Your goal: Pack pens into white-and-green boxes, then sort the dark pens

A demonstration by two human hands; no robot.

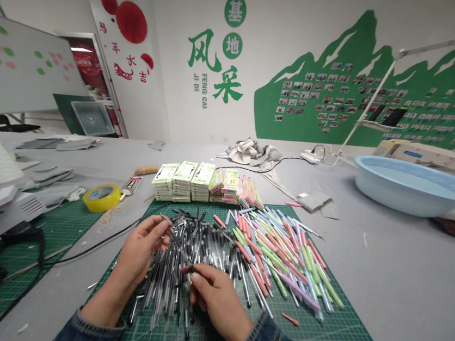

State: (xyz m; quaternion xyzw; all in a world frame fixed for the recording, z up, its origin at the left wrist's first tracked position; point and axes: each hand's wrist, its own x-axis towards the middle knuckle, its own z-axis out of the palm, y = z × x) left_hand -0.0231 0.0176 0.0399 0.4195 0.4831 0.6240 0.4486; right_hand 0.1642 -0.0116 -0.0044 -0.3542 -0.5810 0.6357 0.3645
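Hands [213, 295] hold a pen [178, 245] above black pens [176, 279].

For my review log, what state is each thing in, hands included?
Left bare hand, pinching
Right bare hand, pinching
Thin dark pen, held between both hands; cap state unclear
Black-and-clear plastic pens, loosely heaped
Pastel plastic pens, heaped, overlapping
Small white-and-green card boxes, stacked
Green gridded cutting mat, spread flat
Yellow tape roll, lying flat
Light-blue plastic basin, upright
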